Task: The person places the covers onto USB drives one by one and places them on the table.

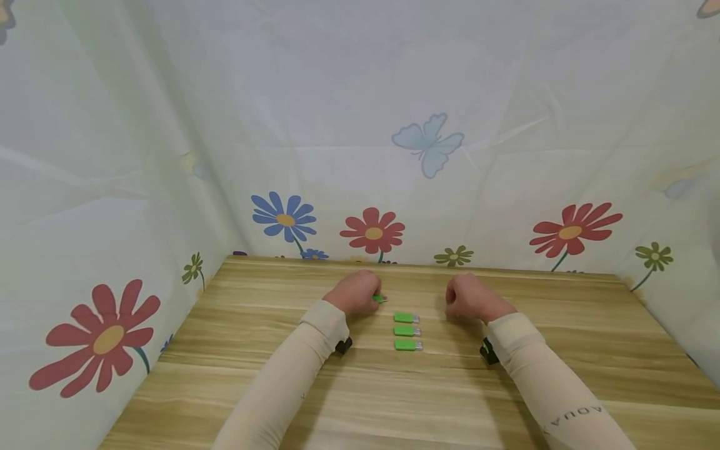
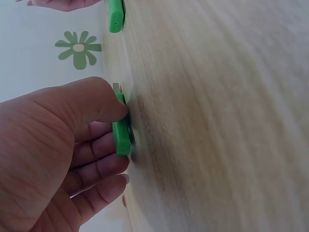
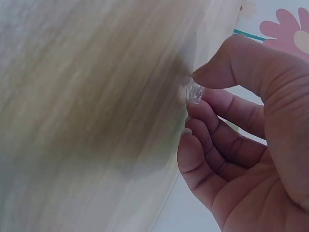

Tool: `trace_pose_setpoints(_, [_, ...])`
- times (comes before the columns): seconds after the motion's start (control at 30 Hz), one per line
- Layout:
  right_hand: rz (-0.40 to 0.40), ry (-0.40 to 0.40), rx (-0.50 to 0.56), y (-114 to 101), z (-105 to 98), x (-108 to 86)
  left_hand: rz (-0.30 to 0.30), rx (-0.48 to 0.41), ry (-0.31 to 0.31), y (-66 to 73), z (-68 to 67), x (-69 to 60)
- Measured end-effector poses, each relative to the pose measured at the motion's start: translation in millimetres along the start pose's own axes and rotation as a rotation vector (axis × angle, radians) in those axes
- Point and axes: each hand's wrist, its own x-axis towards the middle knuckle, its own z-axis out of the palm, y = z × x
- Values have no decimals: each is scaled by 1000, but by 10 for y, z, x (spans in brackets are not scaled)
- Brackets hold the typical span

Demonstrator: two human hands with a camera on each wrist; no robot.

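Note:
Between the thumb and fingers of my left hand (image 1: 357, 292) is a green USB stick (image 2: 122, 133), its metal plug pointing away from the palm. The stick is right at the tabletop; whether it touches the wood I cannot tell. My right hand (image 1: 475, 298) pinches a small clear cap (image 3: 195, 92) by thumb and index finger, low over the table, its other fingers curled. Three more green USB sticks lie flat in a column between the hands: a far one (image 1: 402, 317), a middle one (image 1: 403, 331) and a near one (image 1: 404, 345), metal plugs to the right.
The wood-grain table (image 1: 377, 406) carries everything. A white curtain (image 1: 337, 94) printed with flowers and a butterfly hangs along its back and sides. A black strap piece (image 1: 344, 345) shows under the left wrist, and another (image 1: 489, 352) under the right.

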Motion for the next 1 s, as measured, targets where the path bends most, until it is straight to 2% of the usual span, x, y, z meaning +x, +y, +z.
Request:
trace_pose_setpoints(0.2, [11,-3,10,-10,7,5,13,26,1,-31,29,1])
trace_pose_setpoints(0.63, [34,-11,33,39,3,-29,-11,24,-19,-43,5,-78])
trace_pose_setpoints(1.0, [-37,29,21,-82,-78,-127,0,-9,-12,12,-114,-194])
